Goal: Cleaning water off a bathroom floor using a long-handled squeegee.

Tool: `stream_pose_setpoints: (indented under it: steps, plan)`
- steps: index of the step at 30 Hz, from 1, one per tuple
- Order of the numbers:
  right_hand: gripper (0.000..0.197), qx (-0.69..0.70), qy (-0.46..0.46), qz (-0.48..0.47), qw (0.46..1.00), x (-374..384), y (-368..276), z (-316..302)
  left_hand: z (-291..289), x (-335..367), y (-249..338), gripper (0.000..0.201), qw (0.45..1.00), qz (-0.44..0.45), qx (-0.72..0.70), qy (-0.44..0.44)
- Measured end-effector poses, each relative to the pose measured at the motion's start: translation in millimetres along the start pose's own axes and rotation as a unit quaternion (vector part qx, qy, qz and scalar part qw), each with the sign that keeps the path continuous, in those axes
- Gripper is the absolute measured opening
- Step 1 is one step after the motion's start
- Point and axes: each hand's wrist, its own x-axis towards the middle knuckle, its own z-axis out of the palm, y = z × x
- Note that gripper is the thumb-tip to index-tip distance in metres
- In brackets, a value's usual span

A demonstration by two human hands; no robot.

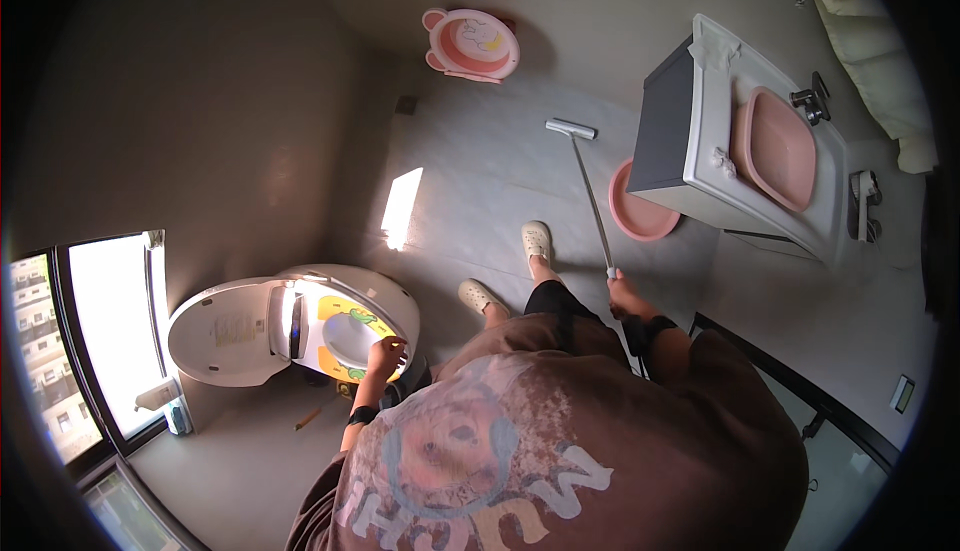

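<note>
My right hand [628, 296] is wrapped round the pole of a long-handled floor squeegee [592, 189]. The narrow, silvery squeegee head [571, 130] rests on the floor ahead of my feet. At the left, my left hand [387, 356] is over the near right edge of a yellow-and-green child's toilet seat [333, 363]. Its fingers are curled; whether they grip anything is hidden. That seat sits on a white toilet [385, 294], whose raised lid [225, 334] leans away toward the window. Dark bands circle both my wrists.
A pink round basin [640, 216] lies on the floor beside the vanity cabinet [665, 136]. Another pink basin [790, 146] stands in the white sink [835, 191]. Farther off is a pink animal-eared basin [470, 46]. A bright window [120, 321] is at the left, and a glass panel [850, 461] at lower right.
</note>
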Motion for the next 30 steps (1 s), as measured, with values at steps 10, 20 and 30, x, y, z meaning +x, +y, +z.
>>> stream_pose_setpoints:
  steps: [10, 20, 30]
  plan:
    - [0.031, 0.153, -0.093, 0.062, 0.982, -23.0, -46.8, -37.0, -13.4, 13.4, 62.9, 0.02, 0.995, 0.074, 0.05, 0.036]
    - [0.02, 0.238, -0.074, 0.126, 0.96, 5.4, -68.6, -89.3, -9.4, 22.1, 54.1, 0.019, 0.993, 0.049, 0.101, -0.018]
    - [0.026, 0.271, -0.11, 0.115, 0.949, -4.5, 16.7, -36.0, -10.1, 27.5, 49.8, 0.022, 0.995, 0.045, 0.092, -0.018]
